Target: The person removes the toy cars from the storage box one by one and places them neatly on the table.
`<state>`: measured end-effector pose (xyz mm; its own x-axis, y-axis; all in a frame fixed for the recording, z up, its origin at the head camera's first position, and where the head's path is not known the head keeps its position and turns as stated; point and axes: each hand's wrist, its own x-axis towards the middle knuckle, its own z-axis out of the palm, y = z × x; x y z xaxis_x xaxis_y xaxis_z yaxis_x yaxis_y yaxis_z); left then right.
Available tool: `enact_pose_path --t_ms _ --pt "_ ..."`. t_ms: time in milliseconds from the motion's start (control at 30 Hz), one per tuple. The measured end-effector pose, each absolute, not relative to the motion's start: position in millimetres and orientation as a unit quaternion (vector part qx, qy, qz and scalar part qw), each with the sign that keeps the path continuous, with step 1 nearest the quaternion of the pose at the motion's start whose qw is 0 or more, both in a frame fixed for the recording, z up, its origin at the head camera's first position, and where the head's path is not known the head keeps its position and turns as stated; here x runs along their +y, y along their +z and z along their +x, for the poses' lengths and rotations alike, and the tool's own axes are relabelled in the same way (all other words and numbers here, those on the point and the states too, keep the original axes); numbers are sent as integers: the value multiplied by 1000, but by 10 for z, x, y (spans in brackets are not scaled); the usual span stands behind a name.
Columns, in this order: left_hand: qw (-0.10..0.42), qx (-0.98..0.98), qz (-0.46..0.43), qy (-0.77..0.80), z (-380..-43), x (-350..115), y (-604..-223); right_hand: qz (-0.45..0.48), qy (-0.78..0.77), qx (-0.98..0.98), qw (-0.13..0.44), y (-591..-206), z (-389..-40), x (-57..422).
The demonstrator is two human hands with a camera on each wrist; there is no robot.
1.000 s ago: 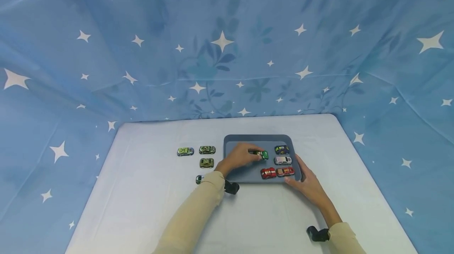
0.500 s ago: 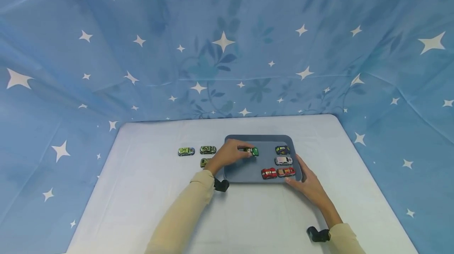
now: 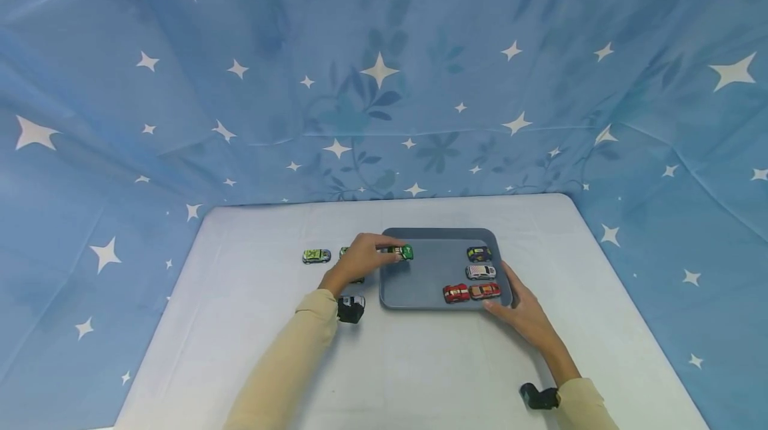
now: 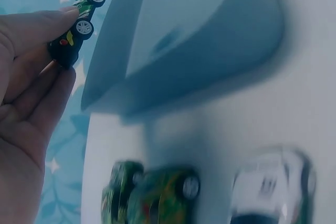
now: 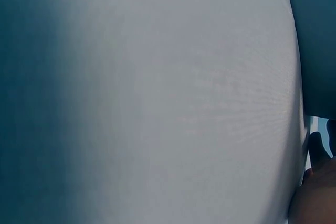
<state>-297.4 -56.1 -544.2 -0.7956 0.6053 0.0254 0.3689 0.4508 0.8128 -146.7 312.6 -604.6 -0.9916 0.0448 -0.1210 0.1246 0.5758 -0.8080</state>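
My left hand [image 3: 364, 258] pinches a green toy car [image 3: 406, 253] between thumb and fingertips, over the left edge of the grey-blue tray [image 3: 414, 290]. In the left wrist view the car [image 4: 84, 17] is tilted, its white-spoked wheels showing, up beside the tray wall [image 4: 205, 72]. My right hand [image 3: 528, 317] grips the tray's front right corner, thumb at the front rim and fingers along the right side. Inside the tray, on its right, are a dark blue car [image 3: 479, 254], a white car [image 3: 481, 272], a red car [image 3: 456, 293] and an orange-red car [image 3: 485, 291].
Left of the tray on the white table [image 3: 432, 363] stand a yellow-green toy car [image 3: 316, 256], camouflage cars [image 4: 160, 195] partly hidden by my left hand in the head view, and a white car [image 4: 270, 187]. A blue star-patterned cloth [image 3: 384, 117] hangs behind the table.
My left hand has carried the green car leftward, from the middle of the tray to its left edge. My right hand has stayed at the tray corner.
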Motion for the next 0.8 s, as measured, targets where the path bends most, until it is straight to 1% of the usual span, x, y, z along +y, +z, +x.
enact_pose_path --t_ms 367,567,800 --pt "124 846 269 444 -3006 -900 -5363 44 -455 888 44 -6009 -1476 3138" --pt "130 846 257 449 -2993 -1090 -5366 45 -457 887 46 -6022 -1475 3129" --pt "125 856 232 445 -2978 -1309 -5419 51 -445 893 49 -6024 -1468 3112"
